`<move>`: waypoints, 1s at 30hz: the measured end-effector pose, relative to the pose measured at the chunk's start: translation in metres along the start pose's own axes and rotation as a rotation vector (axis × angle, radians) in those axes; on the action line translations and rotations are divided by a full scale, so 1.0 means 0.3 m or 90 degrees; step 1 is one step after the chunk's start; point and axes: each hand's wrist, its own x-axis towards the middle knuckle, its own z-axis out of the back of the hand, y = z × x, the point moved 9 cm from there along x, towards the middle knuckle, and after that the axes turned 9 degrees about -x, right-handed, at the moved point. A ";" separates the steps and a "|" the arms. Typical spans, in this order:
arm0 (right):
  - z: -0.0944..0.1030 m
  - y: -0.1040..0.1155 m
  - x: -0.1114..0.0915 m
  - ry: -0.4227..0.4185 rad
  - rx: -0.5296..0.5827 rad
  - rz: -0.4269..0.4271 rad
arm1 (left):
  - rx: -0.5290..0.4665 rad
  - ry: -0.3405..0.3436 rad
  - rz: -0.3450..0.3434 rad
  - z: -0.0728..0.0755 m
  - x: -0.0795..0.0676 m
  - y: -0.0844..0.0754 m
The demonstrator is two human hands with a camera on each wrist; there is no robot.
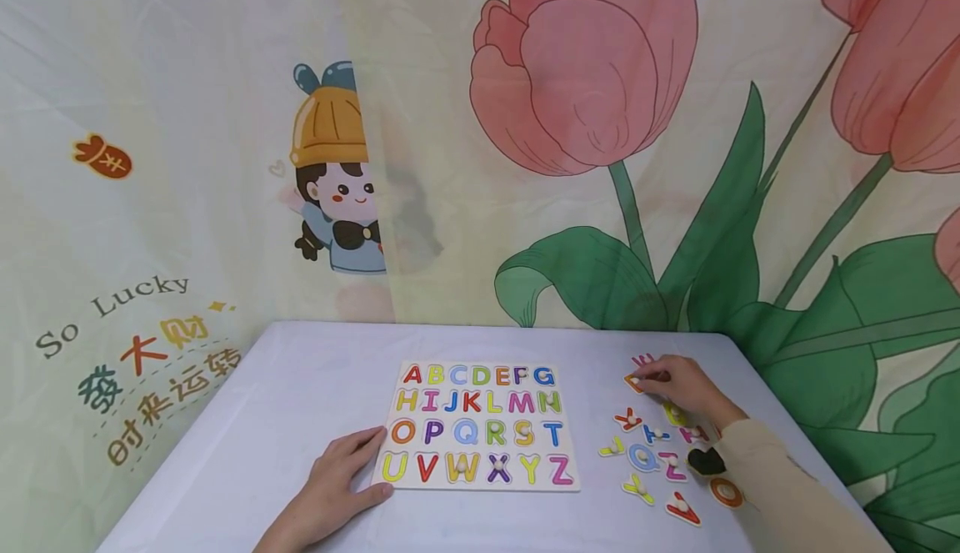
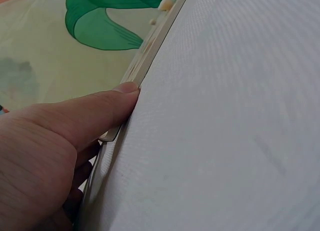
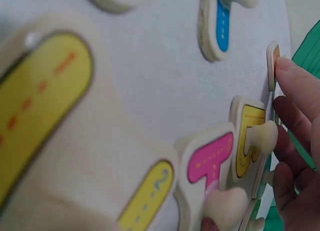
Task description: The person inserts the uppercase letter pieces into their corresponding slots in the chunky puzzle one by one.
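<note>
A white alphabet puzzle board (image 1: 480, 490) lies on the table, with coloured letters A to Z in rows; a few, such as the X (image 1: 498, 469), have knobs. My left hand (image 1: 330, 484) rests at its near left corner, thumb on the front edge, fingers along the left side. In the left wrist view the thumb (image 2: 107, 108) presses on the board's edge. At the right, my right hand (image 1: 686, 384) pinches an orange letter piece (image 1: 634, 381); in the right wrist view the thumb touches its orange face (image 3: 275, 61). Which letter it is, I cannot tell.
Several loose knobbed letter pieces lie right of the board, among them a red V (image 1: 683, 509), a light blue Q (image 1: 642, 456), a yellow Y (image 1: 638, 489) and an orange O (image 1: 726, 493). A printed curtain (image 1: 435, 203) hangs behind the white table (image 1: 247, 419).
</note>
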 end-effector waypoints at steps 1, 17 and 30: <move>-0.002 0.000 0.001 -0.002 -0.001 -0.001 | 0.001 -0.001 -0.001 0.000 -0.001 0.000; 0.000 0.050 0.005 -0.043 0.021 -0.012 | 0.001 -0.004 -0.010 0.001 0.000 -0.003; -0.052 0.334 0.069 -0.066 0.052 0.048 | 0.001 -0.003 -0.006 0.001 -0.001 -0.005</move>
